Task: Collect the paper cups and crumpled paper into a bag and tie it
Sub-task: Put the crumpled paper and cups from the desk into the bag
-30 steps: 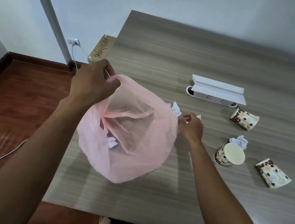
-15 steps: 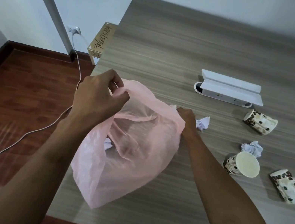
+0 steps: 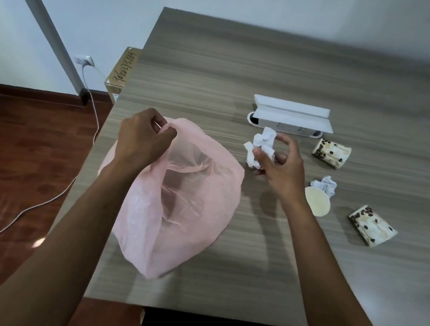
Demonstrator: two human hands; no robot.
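Note:
My left hand (image 3: 143,137) grips the rim of a thin pink plastic bag (image 3: 185,209), holding its mouth open at the table's left edge. Just right of the bag's mouth, my right hand (image 3: 279,168) pinches a crumpled white paper (image 3: 261,146) above the table. A second crumpled paper (image 3: 324,185) lies farther right, beside an upright paper cup (image 3: 315,205) partly hidden by my wrist. Two more cups with a coffee-bean print lie on their sides: one (image 3: 331,154) near the white box, the other (image 3: 371,229) at the right.
A white box-shaped power strip with a raised lid (image 3: 290,117) sits on the wooden table (image 3: 282,68) behind the paper. Left of the table are a wooden floor, a white cable (image 3: 27,210) running from a wall socket, and a small cardboard box (image 3: 122,71).
My right hand has let go of the bag's rim, picked the crumpled paper off the table and lifted it. The bag has sagged and hangs lower from my left hand.

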